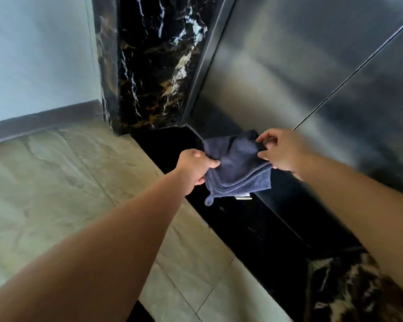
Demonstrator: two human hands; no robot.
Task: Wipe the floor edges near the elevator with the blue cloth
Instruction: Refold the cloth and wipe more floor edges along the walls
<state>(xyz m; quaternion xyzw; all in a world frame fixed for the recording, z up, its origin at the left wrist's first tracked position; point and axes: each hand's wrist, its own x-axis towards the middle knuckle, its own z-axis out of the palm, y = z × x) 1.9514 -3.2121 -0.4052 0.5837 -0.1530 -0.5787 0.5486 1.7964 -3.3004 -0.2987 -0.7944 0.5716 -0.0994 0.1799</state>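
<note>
The blue cloth [237,168], soft, napped and folded into layers with stitched hems, is held up between both hands over the glossy black stone strip [249,228] that runs along the foot of the elevator door [289,66]. A small loop hangs from its lower left corner and a pale tag [243,197] shows at its bottom edge. The left hand [197,169] grips the cloth's left edge with curled fingers; the right hand [282,151] pinches its upper right corner between thumb and fingertips. The door is brushed steel with a dark seam slanting across it. To its left stands a black marble post [156,66] veined in white and gold. Beige stone tiles [68,182] spread wide to the left, meeting a dark baseboard [40,122] under a pale wall [33,54].
</note>
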